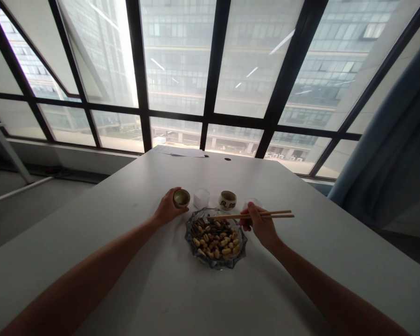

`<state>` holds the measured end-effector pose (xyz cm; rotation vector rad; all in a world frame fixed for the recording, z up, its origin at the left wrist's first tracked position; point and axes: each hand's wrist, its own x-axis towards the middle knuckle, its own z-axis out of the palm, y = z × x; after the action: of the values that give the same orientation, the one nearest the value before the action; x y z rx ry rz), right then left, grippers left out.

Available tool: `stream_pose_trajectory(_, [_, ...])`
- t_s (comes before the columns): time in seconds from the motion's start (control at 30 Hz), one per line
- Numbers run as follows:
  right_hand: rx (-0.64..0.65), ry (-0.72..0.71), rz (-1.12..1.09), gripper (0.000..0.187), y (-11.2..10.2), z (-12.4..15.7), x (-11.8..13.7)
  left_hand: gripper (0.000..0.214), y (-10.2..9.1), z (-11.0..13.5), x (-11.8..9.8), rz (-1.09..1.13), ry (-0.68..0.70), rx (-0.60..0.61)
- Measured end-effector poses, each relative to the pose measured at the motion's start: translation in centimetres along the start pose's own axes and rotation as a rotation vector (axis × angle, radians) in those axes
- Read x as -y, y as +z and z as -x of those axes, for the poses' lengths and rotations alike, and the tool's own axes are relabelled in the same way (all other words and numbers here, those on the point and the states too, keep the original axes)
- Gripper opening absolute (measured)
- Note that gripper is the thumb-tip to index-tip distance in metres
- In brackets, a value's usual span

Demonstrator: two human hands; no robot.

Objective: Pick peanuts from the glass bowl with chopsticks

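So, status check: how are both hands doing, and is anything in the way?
Left fingers around a cup. Right fingers gripping chopsticks, tips over bowl of nuts. Nothing visibly blocking; second cup behind bowl.

Both arms bare. Left hand [170,206] and right hand [262,226]: uncovered, slim fingers, rounded knuckles. Left wrist [155,223] and right wrist [277,246]: bare too, narrow. Left forearm [101,263] and right forearm [317,282]: smooth outline, steady taper, broad at near end, thin at far end. Bare skin runs right to near edge of view, left and right. Near parts shaded; nails too small to read.
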<state>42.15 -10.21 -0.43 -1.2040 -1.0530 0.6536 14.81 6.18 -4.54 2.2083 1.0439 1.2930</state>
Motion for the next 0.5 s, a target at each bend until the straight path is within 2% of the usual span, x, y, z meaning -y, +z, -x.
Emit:
stream_pose_trajectory(0.1, [-0.044,0.032,-0.093,0.058,-0.3,-0.5,-1.0,0.074,0.1,0.0,0.1,0.024,0.101,-0.018])
stream_pose_trajectory(0.23, [-0.059,0.059,-0.177,0.057,-0.8,-1.1,-1.8,0.07,0.0,0.2,-0.1,0.042,0.163,0.006])
stream_pose_trajectory(0.37, [-0.064,0.099,-0.227,0.054,-1.1,-1.4,-2.0,0.07,0.0,0.2,-0.1,0.017,0.173,0.012])
stream_pose_trajectory(0.5, [-0.113,0.133,-0.234,0.055,-1.0,-1.4,-2.2,0.073,0.1,0.2,0.1,-0.031,0.115,-0.031])
